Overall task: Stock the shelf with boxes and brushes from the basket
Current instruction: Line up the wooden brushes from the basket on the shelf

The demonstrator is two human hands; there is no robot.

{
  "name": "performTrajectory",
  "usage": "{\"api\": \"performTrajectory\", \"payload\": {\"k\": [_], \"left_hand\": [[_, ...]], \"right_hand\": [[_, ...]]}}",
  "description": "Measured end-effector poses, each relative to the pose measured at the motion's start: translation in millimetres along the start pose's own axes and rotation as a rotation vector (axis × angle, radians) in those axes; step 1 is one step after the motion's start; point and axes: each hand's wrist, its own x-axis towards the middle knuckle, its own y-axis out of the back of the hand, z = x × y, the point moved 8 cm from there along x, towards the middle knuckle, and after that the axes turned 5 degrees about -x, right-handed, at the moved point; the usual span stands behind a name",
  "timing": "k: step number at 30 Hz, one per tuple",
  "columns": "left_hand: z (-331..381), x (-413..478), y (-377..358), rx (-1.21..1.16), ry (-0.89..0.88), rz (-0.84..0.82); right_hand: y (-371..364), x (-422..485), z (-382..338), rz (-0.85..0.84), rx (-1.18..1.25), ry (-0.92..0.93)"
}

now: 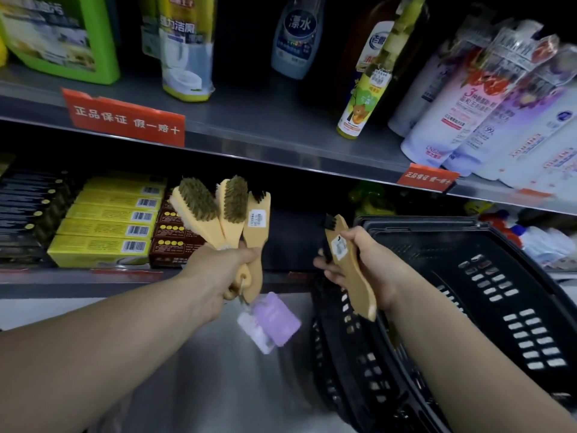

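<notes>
Left hand (218, 270) grips brushes (231, 207); red tag (125, 118): 正品保证 假一赔十; bottle (295, 35): 漂水.

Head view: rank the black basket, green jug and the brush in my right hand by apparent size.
1. black basket, nearest the camera.
2. green jug, cropped by the frame.
3. brush in the right hand.

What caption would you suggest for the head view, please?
Left hand grips three wooden-handled brushes, right hand one black-bristled wooden brush, beside black plastic basket.
</notes>
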Motion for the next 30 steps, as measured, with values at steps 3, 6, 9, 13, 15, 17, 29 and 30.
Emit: {"api": "performTrajectory", "payload": {"k": [3,6,9,13,15,17,29,30], "left_hand": [[4.4,6.9,10.8,-0.033,0.006,0.060],[9.3,11.1,18.6,-0.048,0.030,0.096],[19.6,19.9,31.8,-0.057,0.022,0.142],[26.0,34.5,57.1,0.037,0.078,0.183],[27.9,44.1,67.1,0.102,0.097,0.185],[30.5,56.2,71.8,0.166,0.100,0.158],[-9.9,124.6,70.9,-0.023,0.191,0.021],[-16.1,127.3,70.9,-0.054,0.193,0.022]], "right_hand": [[-0.1,7.3,-4.8,0.024,-0.079,-0.057],[-24.8,33.6,-11.6,0.043,-0.065,-0.020],[-56.7,69.6,-6.2,0.070,-0.029,0.014],[-78.6,119.4,14.4,0.183,0.042,0.025],[-92.3,141.3,29.5,0.169,0.115,0.011],[-104.3,162.9,45.0,0.162,0.146,0.010],[-97.9,252.4,86.6,0.192,-0.241,0.174],[-101.7,251.4,88.1,0.175,-0.255,0.204]]}}
